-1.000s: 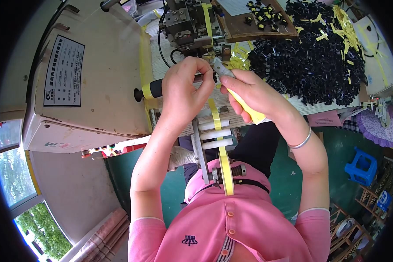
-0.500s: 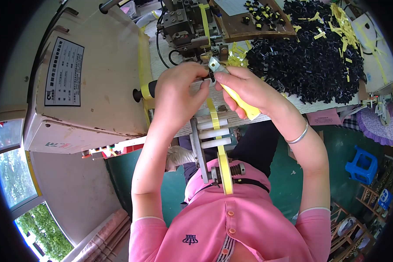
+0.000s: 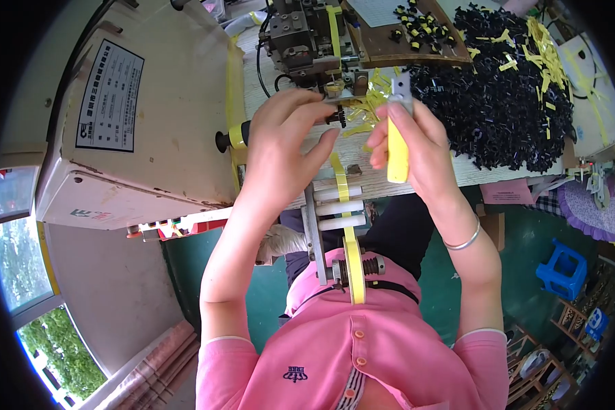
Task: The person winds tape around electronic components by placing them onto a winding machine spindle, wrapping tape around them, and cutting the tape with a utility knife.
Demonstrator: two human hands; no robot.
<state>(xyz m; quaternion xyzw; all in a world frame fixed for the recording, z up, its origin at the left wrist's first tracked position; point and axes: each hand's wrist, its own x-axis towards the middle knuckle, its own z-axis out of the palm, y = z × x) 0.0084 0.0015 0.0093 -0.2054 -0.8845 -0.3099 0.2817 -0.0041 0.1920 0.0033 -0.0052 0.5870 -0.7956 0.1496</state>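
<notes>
Since half a second ago, your right grip (image 3: 420, 137) has moved away from your left grip (image 3: 280, 147), and the yellow-handled cutter (image 3: 398, 152) now points forward instead of slanting to the left. Your right grip is closed firmly around its handle. On the left, your thumb and forefinger stand apart, just beside a small black part (image 3: 337, 117) (whether a fingertip touches it, I cannot tell). Ahead of your left grip stands the metal machine (image 3: 297, 42); between your two grips, a little ahead, lie yellow scraps (image 3: 376, 96) on the tabletop (image 3: 362, 152). Nearer to your body than both grips, the yellow tape (image 3: 342, 179) runs across white rollers (image 3: 339, 208). I judge that you are between two touches of the cutter at the black part. The next move seems to call for steady left fingers, kept away from the cutter's head.
</notes>
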